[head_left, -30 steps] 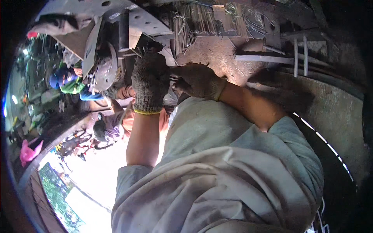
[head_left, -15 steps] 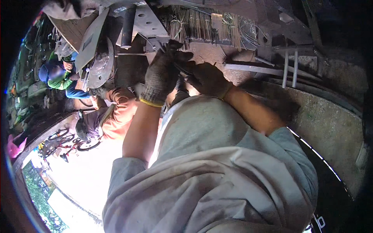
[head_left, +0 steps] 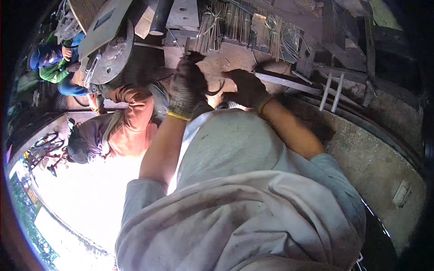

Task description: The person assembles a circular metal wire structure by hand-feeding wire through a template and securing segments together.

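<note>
Two gloved hands under inspection, raised forward of a grey shirt [head_left: 271, 203]. On the left hand [head_left: 189, 86], note a knitted glove with yellow edging at the wrist. Appears curled closed around a dark curved piece [head_left: 217, 89]; see the latter projecting from the fist into the gap between both hands. Cannot tell its kind, owing to poor light. On the right hand [head_left: 247, 89], note a dark glove, opened between thumb and fingers, pointing toward the left hand but apart from it.

Beyond both hands, find a brown surface [head_left: 235, 56], with bundles of thin rods [head_left: 210, 29] side by side along the far part. Just right of these, find a wire coil [head_left: 289, 43]. Farther right, find two pale bars [head_left: 325, 92], next to each other.

To the left, record a dark cylinder [head_left: 160, 18] beside a plate with holes [head_left: 183, 13], plus a round metal disc [head_left: 110, 63] near a panel with a rectangular cutout [head_left: 104, 22]. Farther left, record a person in a blue cap and green top [head_left: 52, 74]; nearer, a person in orange and dark clothing [head_left: 131, 131].
</note>
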Tool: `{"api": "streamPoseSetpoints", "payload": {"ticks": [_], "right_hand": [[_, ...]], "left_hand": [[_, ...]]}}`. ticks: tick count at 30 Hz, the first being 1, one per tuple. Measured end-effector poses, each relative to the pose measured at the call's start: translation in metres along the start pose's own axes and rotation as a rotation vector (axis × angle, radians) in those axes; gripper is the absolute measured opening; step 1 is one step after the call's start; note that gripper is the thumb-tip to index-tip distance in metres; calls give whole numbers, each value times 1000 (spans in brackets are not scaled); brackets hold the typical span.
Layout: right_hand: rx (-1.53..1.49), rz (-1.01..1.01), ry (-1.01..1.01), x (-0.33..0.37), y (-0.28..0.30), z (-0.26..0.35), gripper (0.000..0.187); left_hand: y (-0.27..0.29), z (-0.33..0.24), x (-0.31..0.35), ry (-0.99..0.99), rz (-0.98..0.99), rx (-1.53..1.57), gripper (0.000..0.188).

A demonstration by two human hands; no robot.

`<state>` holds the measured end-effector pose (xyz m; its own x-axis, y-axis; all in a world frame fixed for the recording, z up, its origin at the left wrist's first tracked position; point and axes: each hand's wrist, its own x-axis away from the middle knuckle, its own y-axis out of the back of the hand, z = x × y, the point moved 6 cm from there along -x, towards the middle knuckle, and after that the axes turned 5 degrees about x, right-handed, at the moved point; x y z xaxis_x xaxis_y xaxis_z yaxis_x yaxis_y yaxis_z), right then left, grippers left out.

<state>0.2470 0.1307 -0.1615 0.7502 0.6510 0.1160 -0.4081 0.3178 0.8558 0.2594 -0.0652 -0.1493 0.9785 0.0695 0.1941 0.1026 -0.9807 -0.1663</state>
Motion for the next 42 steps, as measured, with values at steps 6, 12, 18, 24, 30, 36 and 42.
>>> {"api": "streamPoseSetpoints", "payload": {"ticks": [6, 12, 18, 24, 30, 36, 42], "right_hand": [[-49, 323, -338, 25, -57, -70, 63], [389, 636, 41, 90, -123, -121, 44], [477, 943, -230, 99, -110, -125, 36], [453, 645, -147, 97, -127, -135, 36], [99, 425, -354, 63, -124, -116, 47], [390, 743, -87, 37, -118, -82, 33], [381, 642, -67, 47, -115, -91, 31]], "left_hand": [[67, 36, 9, 53, -74, 553, 18], [67, 44, 9, 240, -208, 546, 20], [47, 64, 7, 427, -112, 765, 26], [50, 67, 1, 473, -76, 675, 32], [55, 69, -2, 587, -141, 778, 12], [63, 66, 2, 655, -134, 896, 26], [70, 115, -1, 472, -9, 992, 25]]}}
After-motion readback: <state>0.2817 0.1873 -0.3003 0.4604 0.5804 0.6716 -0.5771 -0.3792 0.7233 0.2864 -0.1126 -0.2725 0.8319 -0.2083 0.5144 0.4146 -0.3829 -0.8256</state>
